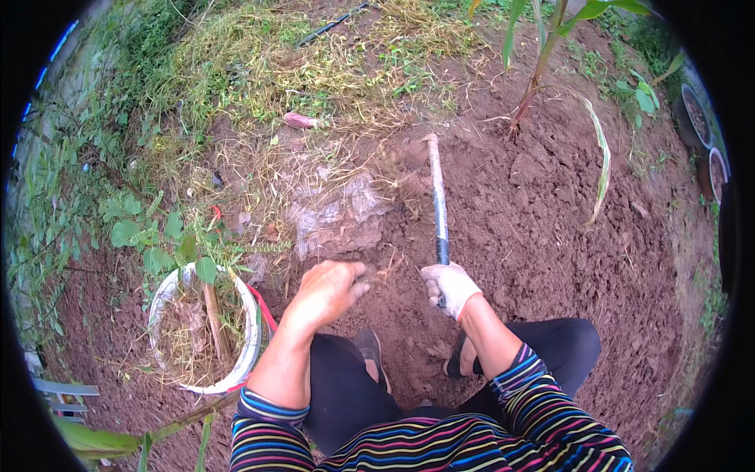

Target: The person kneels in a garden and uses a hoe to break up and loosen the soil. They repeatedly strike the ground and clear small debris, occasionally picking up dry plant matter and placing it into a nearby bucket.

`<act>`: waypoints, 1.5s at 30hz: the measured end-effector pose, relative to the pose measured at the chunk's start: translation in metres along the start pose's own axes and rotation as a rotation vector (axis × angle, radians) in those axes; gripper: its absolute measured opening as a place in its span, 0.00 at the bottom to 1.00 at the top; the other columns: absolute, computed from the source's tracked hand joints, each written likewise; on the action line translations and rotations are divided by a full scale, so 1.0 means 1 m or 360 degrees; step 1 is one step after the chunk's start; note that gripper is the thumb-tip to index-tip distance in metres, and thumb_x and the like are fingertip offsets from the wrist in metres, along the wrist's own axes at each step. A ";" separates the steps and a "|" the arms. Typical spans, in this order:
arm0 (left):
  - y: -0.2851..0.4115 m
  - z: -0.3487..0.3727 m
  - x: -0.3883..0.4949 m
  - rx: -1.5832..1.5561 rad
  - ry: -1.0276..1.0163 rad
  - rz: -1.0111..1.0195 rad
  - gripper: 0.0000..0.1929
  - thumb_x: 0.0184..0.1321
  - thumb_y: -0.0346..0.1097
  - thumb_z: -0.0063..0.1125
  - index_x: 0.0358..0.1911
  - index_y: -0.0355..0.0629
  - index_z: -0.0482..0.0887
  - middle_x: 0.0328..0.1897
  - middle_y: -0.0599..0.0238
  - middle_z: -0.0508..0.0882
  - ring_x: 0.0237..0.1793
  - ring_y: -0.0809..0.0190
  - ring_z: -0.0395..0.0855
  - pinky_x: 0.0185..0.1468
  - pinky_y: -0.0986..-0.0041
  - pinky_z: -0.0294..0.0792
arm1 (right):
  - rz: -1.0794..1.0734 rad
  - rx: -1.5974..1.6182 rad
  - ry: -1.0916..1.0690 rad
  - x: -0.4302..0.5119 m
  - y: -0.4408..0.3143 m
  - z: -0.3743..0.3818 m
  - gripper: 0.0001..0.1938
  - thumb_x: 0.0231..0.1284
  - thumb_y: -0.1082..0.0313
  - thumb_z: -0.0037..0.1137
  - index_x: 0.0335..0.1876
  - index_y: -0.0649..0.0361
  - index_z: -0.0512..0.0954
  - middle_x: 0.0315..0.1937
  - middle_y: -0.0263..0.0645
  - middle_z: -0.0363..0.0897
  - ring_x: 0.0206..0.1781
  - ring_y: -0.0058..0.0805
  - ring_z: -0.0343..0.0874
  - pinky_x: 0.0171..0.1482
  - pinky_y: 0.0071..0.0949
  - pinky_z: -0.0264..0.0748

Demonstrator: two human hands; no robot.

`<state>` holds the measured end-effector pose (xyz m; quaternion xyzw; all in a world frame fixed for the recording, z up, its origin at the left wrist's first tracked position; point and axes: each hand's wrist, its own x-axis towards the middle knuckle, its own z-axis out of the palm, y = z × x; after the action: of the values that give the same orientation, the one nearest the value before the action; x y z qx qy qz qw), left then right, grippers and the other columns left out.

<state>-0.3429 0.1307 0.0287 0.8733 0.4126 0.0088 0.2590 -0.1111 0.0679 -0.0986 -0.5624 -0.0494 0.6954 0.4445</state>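
Note:
My right hand, in a white work glove, grips the dark lower end of a short-handled digging tool, probably a hoe. Its muddy far end meets the soil, and the blade's shape is hard to make out. My bare left hand hovers over the dirt with curled, motion-blurred fingers. Dry weed stalks lie right by those fingertips; whether they are held is unclear. Beyond the left hand, torn clear plastic film is partly covered by soil and straw. Loose brown soil spreads to the right.
A white bucket containing dry grass and a stick stands at left, beside leafy weeds. A corn stalk grows at upper right. Pots line the right edge. A pinkish object and a black pipe lie ahead.

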 end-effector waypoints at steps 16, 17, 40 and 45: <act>-0.010 0.004 -0.019 0.0056 -0.0044 -0.0046 0.13 0.58 0.40 0.61 0.40 0.40 0.83 0.31 0.44 0.83 0.40 0.39 0.81 0.43 0.52 0.71 | -0.1142 -0.0467 0.0501 -0.071 -0.121 0.000 0.10 0.56 0.69 0.57 0.35 0.57 0.66 0.15 0.28 0.66 0.11 0.19 0.64 0.12 0.23 0.62; -0.011 0.004 -0.018 0.0082 -0.0045 -0.0088 0.13 0.58 0.40 0.61 0.40 0.40 0.83 0.31 0.44 0.83 0.39 0.39 0.81 0.42 0.52 0.71 | -0.1186 -0.0445 0.0511 -0.066 -0.141 0.005 0.10 0.57 0.68 0.57 0.35 0.57 0.66 0.15 0.28 0.66 0.11 0.19 0.65 0.13 0.22 0.62; -0.022 -0.007 -0.015 -0.0096 -0.0035 -0.0006 0.15 0.57 0.41 0.62 0.42 0.38 0.83 0.35 0.43 0.84 0.44 0.39 0.81 0.47 0.53 0.71 | -0.0040 -0.0091 0.0082 -0.050 0.032 -0.043 0.08 0.61 0.72 0.55 0.30 0.55 0.67 0.14 0.30 0.65 0.14 0.22 0.64 0.15 0.26 0.62; -0.037 0.006 -0.020 -0.0158 0.0016 0.0046 0.17 0.57 0.43 0.62 0.44 0.38 0.84 0.36 0.43 0.84 0.45 0.39 0.82 0.48 0.54 0.71 | -0.0144 -0.0408 0.0343 -0.125 0.049 -0.060 0.10 0.55 0.74 0.59 0.31 0.56 0.67 0.14 0.31 0.66 0.12 0.22 0.65 0.14 0.24 0.63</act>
<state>-0.3817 0.1328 0.0099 0.8652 0.4003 0.0375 0.2997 -0.0932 -0.0720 -0.0557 -0.6831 -0.1151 0.5983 0.4028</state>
